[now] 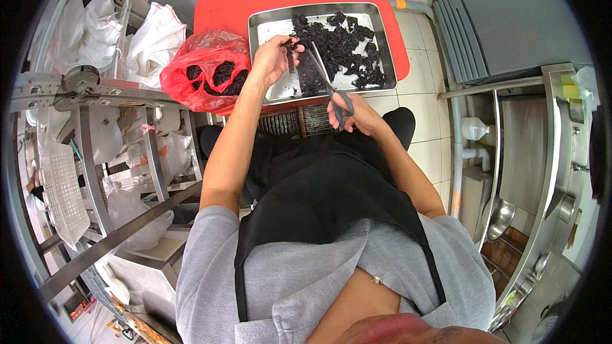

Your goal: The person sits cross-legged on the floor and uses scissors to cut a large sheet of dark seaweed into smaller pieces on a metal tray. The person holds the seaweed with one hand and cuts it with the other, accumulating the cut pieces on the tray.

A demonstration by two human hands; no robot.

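A rectangular metal tray (pixel 322 7) rests on a red board or tabletop (pixel 220 9). Dark, clumped, crinkly material (pixel 346 40) covers its middle and right side; its exact kind cannot be told. My left hand (pixel 278 59) pinches a piece of this dark material above the tray's left part. Dark-handled scissors (pixel 330 87) are in my right hand (pixel 351 113), their metal blades pointing up and left over the tray, apart from my left hand. Left of the tray, an opened red plastic bag (pixel 205 91) holds more of the dark material.
Metal shelving (pixel 86 153) with plastic bags and a white perforated basket (pixel 64 196) stands on the left. A floor drain grate (pixel 282 123) lies below the tray's near edge. On the right are grey pipes (pixel 457 129), a steel counter (pixel 550 153) and a grey panelled unit (pixel 521 19).
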